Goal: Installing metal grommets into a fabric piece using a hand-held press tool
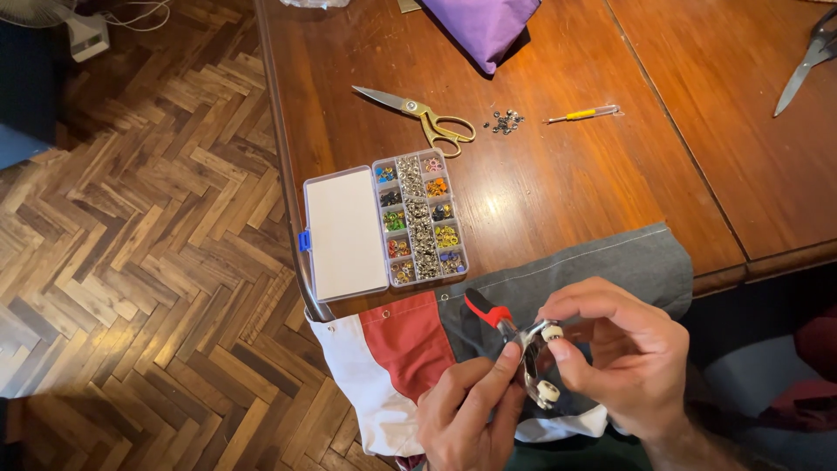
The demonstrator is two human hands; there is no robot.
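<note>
My left hand (466, 410) grips a pair of snap pliers (514, 336) with red-and-black handles and metal jaws, held over grey, red and white fabric (410, 349) that hangs off the table's near edge. My right hand (623, 353) pinches the small white die on the upper jaw between thumb and forefinger. A second white die shows on the lower jaw. An open clear organizer box (384, 227) of coloured and silver snap fasteners lies on the wooden table (558, 183) just beyond the fabric.
Gold-handled scissors (423, 113), a small pile of loose snaps (506, 120) and a yellow-handled awl (582, 113) lie farther back. Purple cloth (484, 26) sits at the far edge, another pair of scissors (806, 61) at the right. Herringbone wood floor lies left.
</note>
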